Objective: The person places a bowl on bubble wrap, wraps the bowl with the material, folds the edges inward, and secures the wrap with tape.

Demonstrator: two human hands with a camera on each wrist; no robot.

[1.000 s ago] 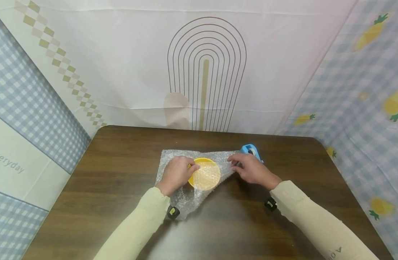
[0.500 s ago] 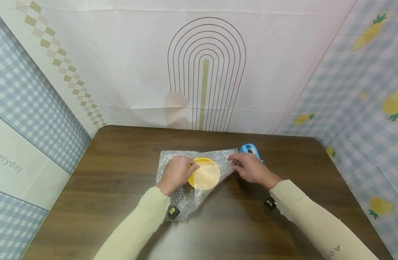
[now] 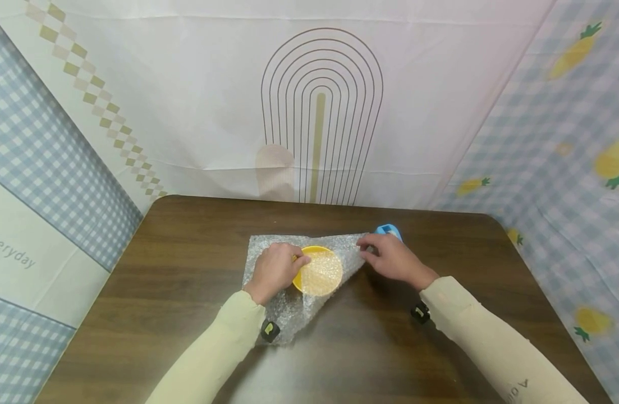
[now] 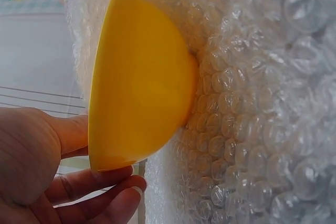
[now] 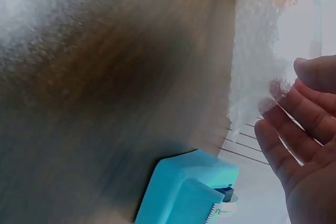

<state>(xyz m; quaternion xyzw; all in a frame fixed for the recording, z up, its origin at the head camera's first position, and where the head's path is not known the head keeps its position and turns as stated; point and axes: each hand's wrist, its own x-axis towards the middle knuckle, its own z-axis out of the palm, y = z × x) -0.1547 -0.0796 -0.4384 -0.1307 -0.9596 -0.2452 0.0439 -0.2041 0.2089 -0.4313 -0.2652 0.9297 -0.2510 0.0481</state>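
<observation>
A yellow bowl (image 4: 139, 82) stands on a sheet of bubble wrap (image 3: 276, 320) on the table. My left hand (image 3: 276, 269) grips the bowl's left rim, thumb on the inner side and fingers underneath. One flap of the wrap lies over the bowl, so its inside shows blurred through the plastic. At the flap's right corner, my right hand (image 3: 392, 258) holds the wrap's edge between thumb and fingers; in the right wrist view some fingertips (image 5: 268, 106) show dimly through the plastic. Close behind that hand sits a blue tape dispenser (image 5: 189, 187), partly hidden in the head view.
The brown wooden table (image 3: 188, 241) has a patterned white cloth (image 3: 213, 112) hanging behind its far edge. Checked cloth panels (image 3: 556, 224) hang at both sides. A black wrist camera (image 3: 270, 331) is strapped on the left wrist.
My right hand has shifted slightly to the right with the wrap's corner, covering more of the tape dispenser. The left hand and the bowl have hardly moved.
</observation>
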